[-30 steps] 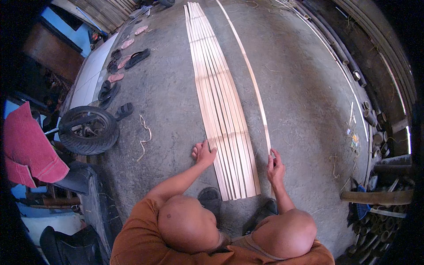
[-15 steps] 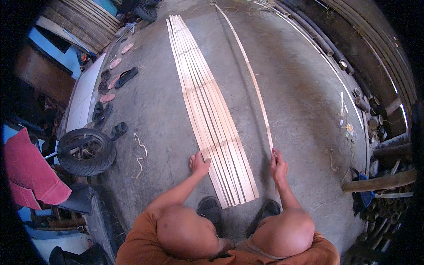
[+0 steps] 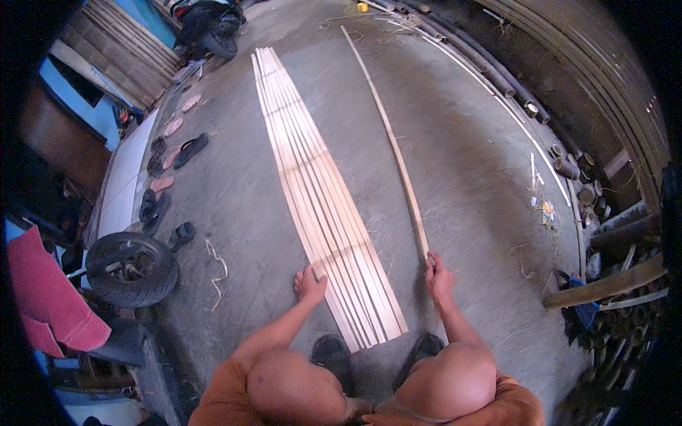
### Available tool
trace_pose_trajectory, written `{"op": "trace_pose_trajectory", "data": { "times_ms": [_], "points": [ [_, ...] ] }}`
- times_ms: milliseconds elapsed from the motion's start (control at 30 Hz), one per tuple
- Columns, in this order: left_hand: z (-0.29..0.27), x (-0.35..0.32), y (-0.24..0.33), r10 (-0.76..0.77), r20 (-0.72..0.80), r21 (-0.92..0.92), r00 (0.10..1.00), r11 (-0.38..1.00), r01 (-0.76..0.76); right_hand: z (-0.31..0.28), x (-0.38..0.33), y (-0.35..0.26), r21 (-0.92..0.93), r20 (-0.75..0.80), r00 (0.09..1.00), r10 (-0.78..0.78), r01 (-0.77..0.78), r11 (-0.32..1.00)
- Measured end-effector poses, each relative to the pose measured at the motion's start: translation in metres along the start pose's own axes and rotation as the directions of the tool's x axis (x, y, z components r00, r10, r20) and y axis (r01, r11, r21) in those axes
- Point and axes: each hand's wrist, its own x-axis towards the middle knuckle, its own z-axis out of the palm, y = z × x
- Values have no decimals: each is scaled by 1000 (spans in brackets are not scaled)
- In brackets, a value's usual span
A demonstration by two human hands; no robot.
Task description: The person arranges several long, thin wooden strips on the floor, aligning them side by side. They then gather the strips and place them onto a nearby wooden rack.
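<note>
A long row of pale, flat bamboo strips lies side by side on the concrete floor, its near ends between my feet. My left hand rests against the left edge of the row near that end, fingers loosely bent and apart. One separate bamboo strip stretches away from me to the right of the row. The near part of it is pinched between the thumb and fingers of my right hand. Its far part casts a faint shadow on the floor.
Sandals and a wheel with a tyre line the left side, beside a red cloth. A motorbike stands far left. Bamboo poles and cut tubes run along the right wall. A curled fibre strip lies left.
The whole view has shifted slightly, so the floor and row sit lower and further left. The separate strip looks straighter than before, still in my right hand. My left hand stays at the row's edge.
</note>
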Motion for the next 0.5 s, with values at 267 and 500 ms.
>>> {"op": "trace_pose_trajectory", "data": {
  "times_ms": [267, 500],
  "points": [
    [2, 3, -12, 8, -15, 11, 1000, 1000, -8, -4, -34, -47, -298, 109, 865, -490, 498, 814],
    [0, 1, -8, 9, -12, 38, 1000, 999, -9, 61, -77, -32, -130, 278, 892, -356, 402, 906]
  ]
}}
